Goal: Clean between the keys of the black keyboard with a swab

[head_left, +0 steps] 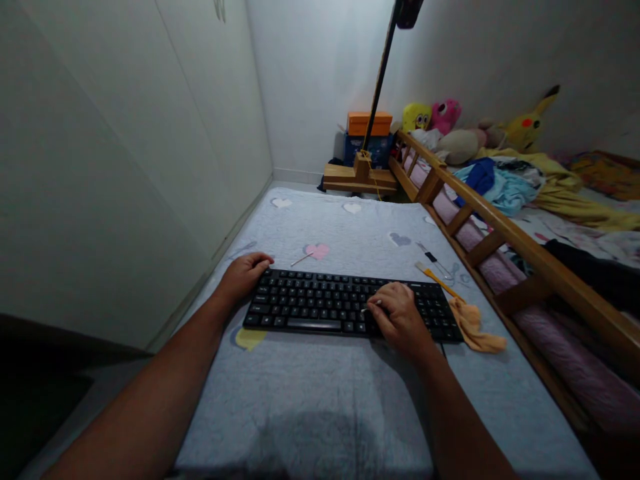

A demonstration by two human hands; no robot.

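A black keyboard (300, 300) lies flat on the cloth-covered table. My left hand (245, 275) is closed at its upper left corner, with the thumb and fingers against the edge. Over the right part of the keys, my right hand (397, 310) pinches a white cotton swab (367, 309), its tip down near the keys. A second cotton swab (302, 259) rests on the cloth behind the keyboard. To the right are a brush (435, 277) with a yellow-orange handle, a crumpled orange cloth (473, 327) and a slim tool with a black grip (429, 255).
The light tablecloth (320, 393) has a heart pattern. A wooden bed rail (480, 207) runs along the right side, with clothes and plush toys beyond. White cabinet doors (125, 133) stand at the left. At the back, a black pole (383, 73) rises from a wooden base.
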